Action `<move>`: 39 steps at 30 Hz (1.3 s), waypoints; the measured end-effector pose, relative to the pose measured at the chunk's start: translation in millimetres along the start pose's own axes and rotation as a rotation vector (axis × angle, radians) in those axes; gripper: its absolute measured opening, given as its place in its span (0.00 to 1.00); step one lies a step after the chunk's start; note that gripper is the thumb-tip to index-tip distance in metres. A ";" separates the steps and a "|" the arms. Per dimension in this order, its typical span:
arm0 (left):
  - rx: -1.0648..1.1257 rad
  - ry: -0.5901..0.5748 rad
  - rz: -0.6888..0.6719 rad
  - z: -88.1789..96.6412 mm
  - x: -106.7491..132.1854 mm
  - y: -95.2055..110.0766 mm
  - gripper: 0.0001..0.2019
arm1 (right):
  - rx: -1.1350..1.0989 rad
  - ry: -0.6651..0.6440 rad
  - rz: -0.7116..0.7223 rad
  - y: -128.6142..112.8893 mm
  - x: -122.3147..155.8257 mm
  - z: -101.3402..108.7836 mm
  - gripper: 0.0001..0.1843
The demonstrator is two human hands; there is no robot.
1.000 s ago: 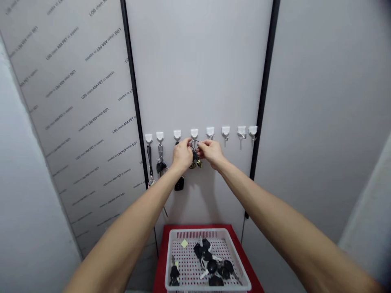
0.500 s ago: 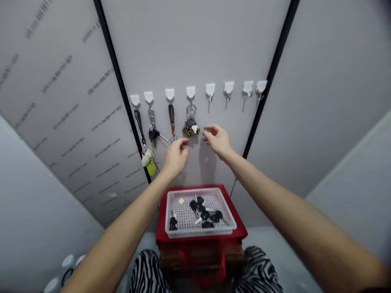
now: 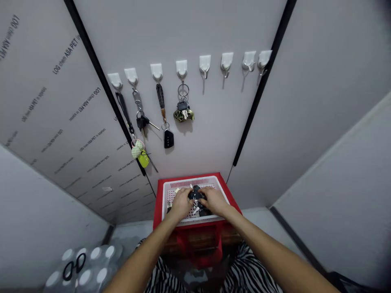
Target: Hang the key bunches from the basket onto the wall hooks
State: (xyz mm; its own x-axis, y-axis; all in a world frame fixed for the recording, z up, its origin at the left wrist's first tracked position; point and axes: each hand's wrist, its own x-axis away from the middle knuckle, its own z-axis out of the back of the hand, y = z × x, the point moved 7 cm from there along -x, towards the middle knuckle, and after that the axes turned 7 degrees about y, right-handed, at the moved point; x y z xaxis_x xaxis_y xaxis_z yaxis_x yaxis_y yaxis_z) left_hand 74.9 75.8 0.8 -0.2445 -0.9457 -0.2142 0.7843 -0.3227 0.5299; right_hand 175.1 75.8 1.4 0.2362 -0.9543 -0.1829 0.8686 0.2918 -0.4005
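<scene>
A white perforated basket (image 3: pixel 171 185) sits on a red stand (image 3: pixel 159 193) below a row of white wall hooks (image 3: pixel 205 62). Both hands are down inside the basket over a pile of black keys (image 3: pixel 197 194). My left hand (image 3: pixel 180 202) rests palm down with fingers curled on the pile's left side. My right hand (image 3: pixel 214 200) lies on its right side, fingers bent onto the keys. What either hand grips is hidden. A key bunch with a ring (image 3: pixel 183 112) hangs on the fourth hook from the left.
Three more key sets hang left of it: a strap with a green fob (image 3: pixel 139 154), a black key (image 3: pixel 142 121), a black remote fob (image 3: pixel 168 138). The hooks to the right hang bare. Zebra-striped fabric (image 3: pixel 250 268) lies below; white round caps (image 3: pixel 91 260) sit bottom left.
Both hands let go of the ringed key bunch, leaving it on the fourth hook, and dropped down into the basket. The camera tilted downward.
</scene>
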 end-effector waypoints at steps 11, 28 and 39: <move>0.066 -0.021 0.141 -3.8 -1.1 -16.3 0.11 | -0.545 0.072 -0.185 15.8 -3.9 -1.4 0.11; 0.337 0.106 0.200 35.0 -10.7 -32.4 0.08 | -0.050 -0.119 0.025 1.2 1.6 10.3 0.15; -0.133 0.037 0.053 41.4 2.3 -13.4 0.09 | 0.022 -0.191 0.048 -5.0 7.7 19.8 0.10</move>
State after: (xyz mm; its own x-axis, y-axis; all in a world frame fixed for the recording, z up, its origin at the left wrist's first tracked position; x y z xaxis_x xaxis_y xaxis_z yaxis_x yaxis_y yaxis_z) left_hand 40.3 76.4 27.1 -0.1816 -0.9585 -0.2199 0.8649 -0.2621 0.4281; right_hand 181.2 65.7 19.8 0.3541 -0.9348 -0.0263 0.8632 0.3376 -0.3754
